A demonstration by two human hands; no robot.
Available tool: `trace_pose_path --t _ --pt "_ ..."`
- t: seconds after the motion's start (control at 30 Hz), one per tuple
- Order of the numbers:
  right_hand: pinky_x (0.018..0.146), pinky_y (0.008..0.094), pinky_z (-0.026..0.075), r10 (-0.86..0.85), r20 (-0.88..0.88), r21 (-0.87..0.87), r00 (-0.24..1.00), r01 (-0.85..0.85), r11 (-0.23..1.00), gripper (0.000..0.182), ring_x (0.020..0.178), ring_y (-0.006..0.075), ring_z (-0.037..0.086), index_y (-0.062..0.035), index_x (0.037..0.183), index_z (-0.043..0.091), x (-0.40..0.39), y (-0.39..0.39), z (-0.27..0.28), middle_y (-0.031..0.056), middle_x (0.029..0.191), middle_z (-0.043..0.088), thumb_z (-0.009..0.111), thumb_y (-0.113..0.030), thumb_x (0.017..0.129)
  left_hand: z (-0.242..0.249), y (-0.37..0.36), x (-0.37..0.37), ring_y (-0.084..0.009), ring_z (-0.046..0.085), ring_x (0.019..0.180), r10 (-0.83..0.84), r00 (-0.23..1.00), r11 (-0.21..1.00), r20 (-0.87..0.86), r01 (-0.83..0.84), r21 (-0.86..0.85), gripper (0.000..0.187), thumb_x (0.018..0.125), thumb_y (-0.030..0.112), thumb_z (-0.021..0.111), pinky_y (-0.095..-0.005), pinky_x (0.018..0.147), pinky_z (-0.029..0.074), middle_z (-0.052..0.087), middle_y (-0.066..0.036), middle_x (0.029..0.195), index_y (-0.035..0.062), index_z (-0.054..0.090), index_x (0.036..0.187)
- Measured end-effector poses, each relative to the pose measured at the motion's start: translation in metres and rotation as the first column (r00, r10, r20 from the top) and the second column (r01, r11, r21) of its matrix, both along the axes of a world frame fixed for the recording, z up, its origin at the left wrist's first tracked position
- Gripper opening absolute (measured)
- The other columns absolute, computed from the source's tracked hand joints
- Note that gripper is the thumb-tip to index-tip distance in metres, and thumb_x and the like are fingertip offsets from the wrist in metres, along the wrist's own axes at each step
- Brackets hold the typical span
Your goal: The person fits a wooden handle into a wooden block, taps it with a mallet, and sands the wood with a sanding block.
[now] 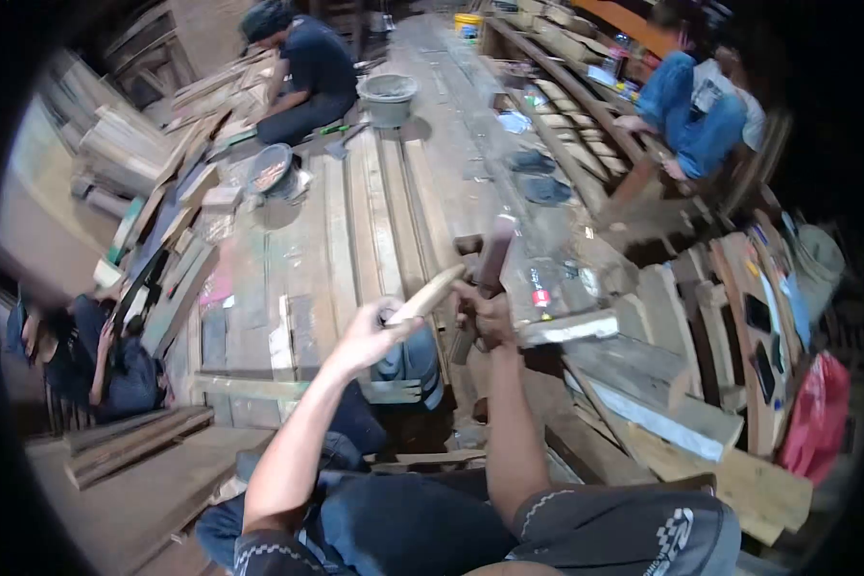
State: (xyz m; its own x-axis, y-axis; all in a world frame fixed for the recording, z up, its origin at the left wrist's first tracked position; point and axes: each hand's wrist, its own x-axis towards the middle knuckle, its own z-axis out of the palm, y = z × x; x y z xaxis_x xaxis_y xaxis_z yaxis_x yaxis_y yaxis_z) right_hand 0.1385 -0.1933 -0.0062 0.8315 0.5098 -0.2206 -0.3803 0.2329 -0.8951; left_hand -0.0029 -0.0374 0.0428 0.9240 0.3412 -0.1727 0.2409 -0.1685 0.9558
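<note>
My left hand [372,334] is closed around one end of a pale, slightly curved piece of wood [430,296], which slants up to the right. The wood's far end meets my right hand [487,317] in this view. That hand is wrapped around a dark brown, long flat tool [496,252] that points up and away from me; motion blur hides its exact kind. Below and between the hands, a rounded blue-grey object [415,363] stands at the edge of the plank floor [259,278].
A grey bucket [387,104] and a bowl of small pieces [271,171] stand ahead. One person [307,72] sits at the far left, another [701,106] at the far right, a third [115,355] at the near left. Boards [139,446] and a red bag [816,418] flank me.
</note>
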Motion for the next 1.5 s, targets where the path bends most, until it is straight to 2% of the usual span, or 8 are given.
trace_pose_path --t 0.3,0.4,0.53,0.73,0.83,0.93,1.07,1.5 --pt "0.041 0.0271 0.044 0.146 0.15 -0.278 0.978 -0.1 0.955 0.035 0.046 0.0098 0.05 -0.0053 0.098 0.055 -0.016 0.01 0.012 -0.0011 0.068 0.051 0.077 -0.026 0.081 -0.001 -0.005 -0.002 -0.0207 0.062 0.085 -0.064 0.98 0.995 -0.187 0.049 -0.084 0.041 0.088 0.026 0.067 -0.0332 0.077 0.049 0.066 -0.014 0.091 -0.0057 0.058 0.113" --pt "0.062 0.0288 0.05 0.26 0.23 -0.316 0.938 -0.18 0.931 0.039 0.072 0.0131 0.061 -0.0005 0.108 0.057 -0.007 0.011 -0.005 0.0052 0.088 0.065 0.074 -0.026 0.084 -0.004 -0.001 -0.005 -0.0094 0.053 0.065 -0.074 0.983 0.992 -0.17 0.09 0.087 0.05 0.087 0.03 0.07 -0.0253 0.059 0.045 0.06 -0.003 0.082 -0.0015 0.055 0.123" --pt "0.073 0.0296 0.05 0.336 0.342 -0.341 0.877 -0.218 0.914 0.04 0.084 0.016 0.063 -0.0015 0.116 0.059 -0.002 0.014 -0.016 0.0093 0.095 0.069 0.07 -0.024 0.086 -0.019 0.003 -0.003 -0.0147 0.06 0.074 -0.04 0.991 0.975 -0.125 0.066 0.214 0.048 0.081 0.026 0.074 -0.0301 0.069 0.048 0.065 -0.009 0.084 -0.0044 0.058 0.114" --pt "0.072 0.0312 0.05 0.326 0.165 -0.404 0.931 -0.238 0.883 0.038 0.083 0.0164 0.064 0.0 0.113 0.06 -0.014 0.012 0.018 0.0096 0.09 0.069 0.069 -0.025 0.086 -0.022 0.004 -0.003 -0.0178 0.063 0.08 -0.012 0.993 0.976 -0.116 0.037 0.214 0.043 0.081 0.023 0.073 -0.0322 0.074 0.049 0.067 -0.012 0.088 -0.0038 0.059 0.112" --pt "0.07 0.032 0.051 0.333 0.333 -0.342 0.882 -0.216 0.915 0.037 0.08 0.0173 0.063 -0.0003 0.11 0.062 -0.008 0.014 -0.001 0.0096 0.088 0.068 0.067 -0.03 0.088 -0.023 0.004 -0.003 -0.0197 0.064 0.081 -0.008 0.993 0.977 -0.12 0.033 0.211 0.043 0.081 0.023 0.072 -0.0325 0.075 0.049 0.067 -0.013 0.088 -0.0039 0.06 0.112" --pt "0.043 0.0234 0.04 0.31 0.334 -0.346 0.89 -0.191 0.919 0.028 0.05 0.0051 0.041 -0.0068 0.095 0.06 -0.008 0.014 -0.006 -0.0011 0.068 0.058 0.06 -0.034 0.092 -0.013 0.002 -0.003 -0.0197 0.064 0.081 0.0 0.987 0.972 -0.158 0.037 0.231 0.043 0.081 0.022 0.072 -0.0328 0.075 0.05 0.068 -0.013 0.089 -0.004 0.06 0.113" --pt "0.049 0.0296 0.052 0.326 0.146 -0.386 0.934 -0.25 0.888 0.049 0.074 0.0141 0.06 -0.0017 0.108 0.062 -0.005 0.011 -0.003 0.0064 0.082 0.063 0.056 -0.048 0.093 -0.014 0.002 -0.004 -0.021 0.064 0.079 0.012 0.989 0.962 -0.147 0.028 0.271 0.045 0.081 0.025 0.072 -0.0328 0.074 0.05 0.068 -0.014 0.088 -0.0037 0.06 0.114" --pt "0.044 0.0291 0.05 0.309 0.023 -0.335 0.951 -0.283 0.899 0.055 0.059 0.0124 0.058 -0.0047 0.108 0.059 -0.003 0.011 -0.001 0.0022 0.074 0.058 0.049 -0.057 0.093 -0.007 0.0 -0.003 -0.0219 0.066 0.078 0.038 0.99 0.951 -0.139 0.007 0.309 0.042 0.081 0.024 0.072 -0.0344 0.072 0.05 0.068 -0.017 0.087 -0.0037 0.062 0.11"
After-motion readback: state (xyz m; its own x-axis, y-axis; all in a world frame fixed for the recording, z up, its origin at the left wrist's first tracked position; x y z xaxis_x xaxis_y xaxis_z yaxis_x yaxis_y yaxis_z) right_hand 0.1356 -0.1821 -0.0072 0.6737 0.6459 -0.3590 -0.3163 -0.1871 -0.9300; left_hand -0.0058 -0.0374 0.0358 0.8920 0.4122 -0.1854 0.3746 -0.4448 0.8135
